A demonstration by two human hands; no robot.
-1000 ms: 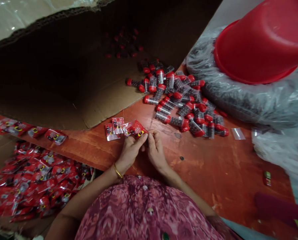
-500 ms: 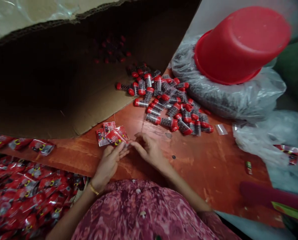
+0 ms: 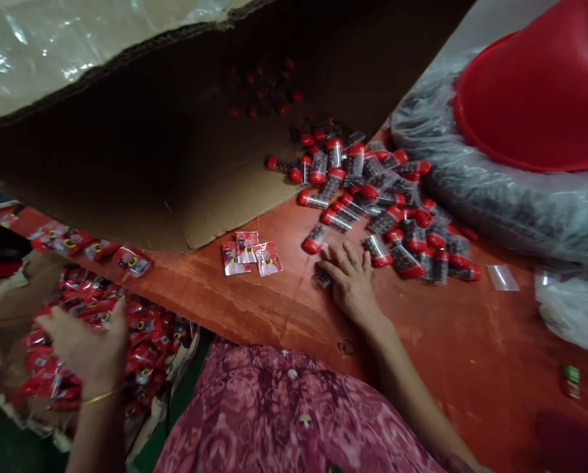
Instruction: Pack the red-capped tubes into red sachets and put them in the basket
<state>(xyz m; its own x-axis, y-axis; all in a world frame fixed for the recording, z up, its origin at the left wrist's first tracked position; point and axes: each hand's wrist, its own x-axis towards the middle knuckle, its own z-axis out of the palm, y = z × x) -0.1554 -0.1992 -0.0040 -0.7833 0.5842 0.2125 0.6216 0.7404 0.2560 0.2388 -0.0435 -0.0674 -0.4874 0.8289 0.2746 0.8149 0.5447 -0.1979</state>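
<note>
My left hand (image 3: 87, 345), blurred by motion, is held above a torn cardboard box of red packets (image 3: 146, 325). Its fingers and thumb are apart and nothing shows in them. On the orange table my right hand (image 3: 355, 286) lies with its fingers spread. Its thumb side touches a small dark-filled clear tube (image 3: 322, 278), partly covered by the hand. Just beyond the fingertips is a red-capped tube (image 3: 315, 238). A heap of similar tubes (image 3: 385, 197) spreads behind and to the right. Three red printed cards (image 3: 247, 248) lie left of this hand.
A large cardboard carton (image 3: 215, 217) opens toward the table, with more tubes in its dark inside. Several red packets (image 3: 133, 261) line the table's left edge. At right, a red tub (image 3: 535, 98) sits on a filled plastic bag (image 3: 510, 203). A small green item (image 3: 571, 381) lies at lower right.
My hands, together near the cards before, are now apart: the left over the box of packets, the right among the tubes. Tubes near the right hand have shifted left. The view has turned left.
</note>
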